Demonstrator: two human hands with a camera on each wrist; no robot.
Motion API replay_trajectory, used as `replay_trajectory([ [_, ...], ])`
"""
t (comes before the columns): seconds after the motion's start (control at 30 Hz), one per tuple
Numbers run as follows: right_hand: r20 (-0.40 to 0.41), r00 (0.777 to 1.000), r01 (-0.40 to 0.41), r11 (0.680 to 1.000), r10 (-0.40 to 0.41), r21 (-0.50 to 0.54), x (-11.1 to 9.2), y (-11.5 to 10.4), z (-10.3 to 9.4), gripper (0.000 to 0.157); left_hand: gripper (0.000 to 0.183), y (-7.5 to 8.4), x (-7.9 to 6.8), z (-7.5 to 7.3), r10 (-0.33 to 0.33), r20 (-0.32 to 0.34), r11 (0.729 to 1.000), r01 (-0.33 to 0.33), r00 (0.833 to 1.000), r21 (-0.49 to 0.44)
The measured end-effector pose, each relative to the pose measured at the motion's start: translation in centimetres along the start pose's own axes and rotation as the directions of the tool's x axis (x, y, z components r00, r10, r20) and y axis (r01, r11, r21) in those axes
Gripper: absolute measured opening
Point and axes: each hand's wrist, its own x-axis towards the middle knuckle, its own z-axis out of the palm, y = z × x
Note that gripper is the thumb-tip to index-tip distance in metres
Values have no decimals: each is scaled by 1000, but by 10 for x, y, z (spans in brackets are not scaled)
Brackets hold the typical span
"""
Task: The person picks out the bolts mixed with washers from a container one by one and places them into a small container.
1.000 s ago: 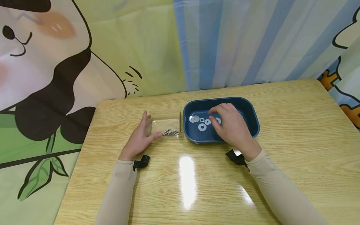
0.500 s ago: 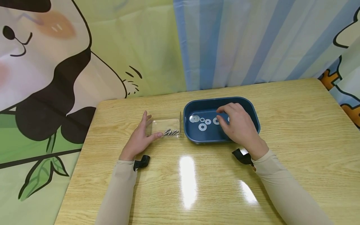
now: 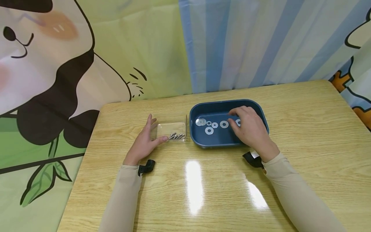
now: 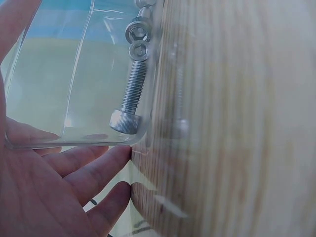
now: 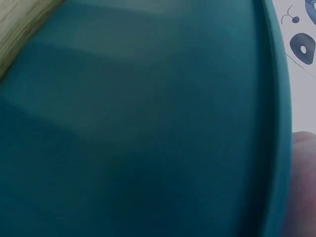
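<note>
At the left of the table stands a clear plastic box (image 3: 171,127) with several silver socket-head screws (image 3: 176,136) along its front side. My left hand (image 3: 142,143) holds the box's left end, thumb along the front wall and fingers round the end. In the left wrist view, one screw (image 4: 129,98) lies near the box's end. My right hand (image 3: 250,129) hovers inside a blue tray (image 3: 197,140), its thumb and index finger apart with nothing visible between them. A washer (image 3: 238,122) lies partly hidden behind these fingers. Several metal washers of different sizes, one larger washer (image 3: 224,124) among them, lie left of it.
The tray stands close to the box's right side on a wooden table (image 3: 162,193). Behind the table hangs a printed curtain (image 3: 156,48). Each wrist carries a black camera mount (image 3: 147,166). The right wrist view mostly shows the tray's blue wall (image 5: 148,123).
My right hand has moved to the right within the tray, uncovering the larger washer and part of the one beside it. The left hand and the box have stayed in place.
</note>
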Motion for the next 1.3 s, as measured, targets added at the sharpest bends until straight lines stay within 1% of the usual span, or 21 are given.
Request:
replay_trajectory([
  [0.17,33,998,-47,999,48,-23,1,5,0,24,110,2,0,0,3,0,1000,-3,1000,-3],
  [0.4,58,996,-66,997,68,-48,3,9,1,28,111,3,1,-1,-4,2,1000,4,1000,10],
  [0.5,71,993,-85,994,90,-69,4,9,1,31,111,2,1,0,-5,3,1000,5,1000,8],
  [0.67,101,985,-130,986,140,-104,6,11,2,36,111,3,1,0,-5,-2,1000,5,1000,0],
  [0.8,149,975,-148,981,166,-122,7,13,4,40,111,3,1,0,-4,-3,1000,4,1000,5],
  [0.93,193,964,-153,977,180,-146,8,14,6,45,110,2,1,0,-8,-4,1000,8,1000,5],
  [1.17,233,954,-136,965,189,-224,12,14,5,52,110,1,1,0,-10,-4,1000,10,1000,4],
  [1.3,253,948,-125,957,194,-263,15,14,6,53,110,1,0,0,-8,-3,1000,8,1000,0],
])
